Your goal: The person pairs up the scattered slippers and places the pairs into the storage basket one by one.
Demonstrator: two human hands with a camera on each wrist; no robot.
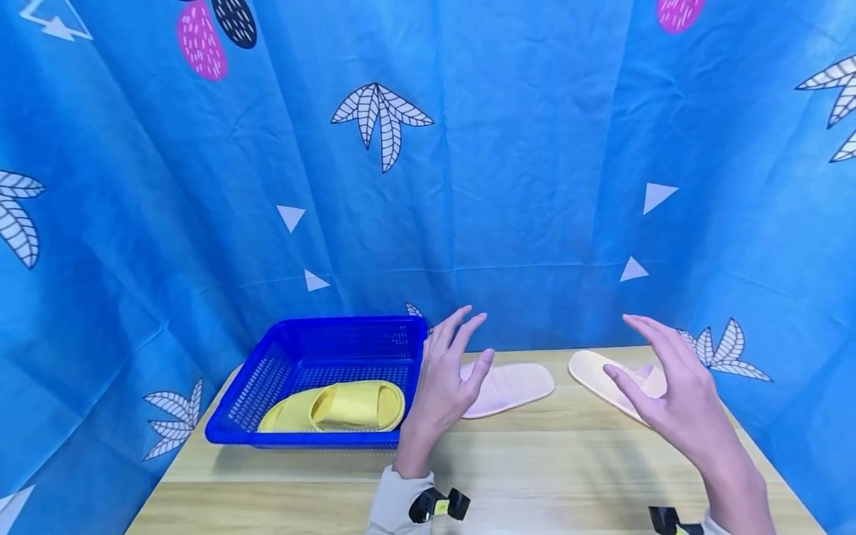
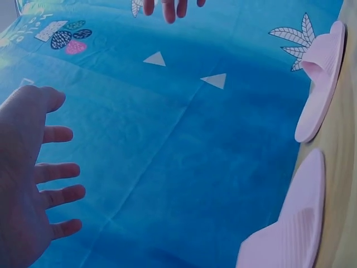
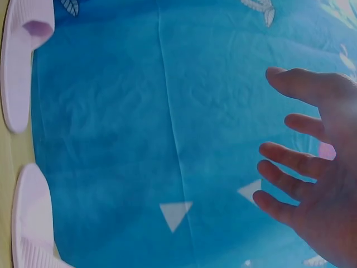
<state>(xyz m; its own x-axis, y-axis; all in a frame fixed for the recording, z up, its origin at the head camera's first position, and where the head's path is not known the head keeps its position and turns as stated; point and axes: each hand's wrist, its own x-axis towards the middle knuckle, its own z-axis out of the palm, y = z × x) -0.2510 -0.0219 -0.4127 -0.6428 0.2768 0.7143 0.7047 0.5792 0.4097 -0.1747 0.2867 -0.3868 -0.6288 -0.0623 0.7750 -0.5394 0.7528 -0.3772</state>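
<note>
My left hand (image 1: pixel 441 379) hovers over the table beside the blue basket's right side, fingers spread and holding nothing. Higher than the tabletop at the right, my right hand (image 1: pixel 682 394) is also spread, its palm turned inward. A pale pink slipper (image 1: pixel 518 386) lies on the table, its left end hidden behind my left hand. Another pale slipper (image 1: pixel 595 371) lies further right, partly covered by my right hand in the head view. Both wrist views show bare palms, with the pink slippers (image 2: pixel 321 84) (image 3: pixel 17 84) along the table edge.
A blue plastic basket (image 1: pixel 230 431) with perforated walls stands at the left of the wooden table (image 1: pixel 521 475). Inside it lies yellow footwear (image 1: pixel 351 405) with a broad strap. A blue patterned curtain (image 1: pixel 521 186) hangs right behind the table and round both sides.
</note>
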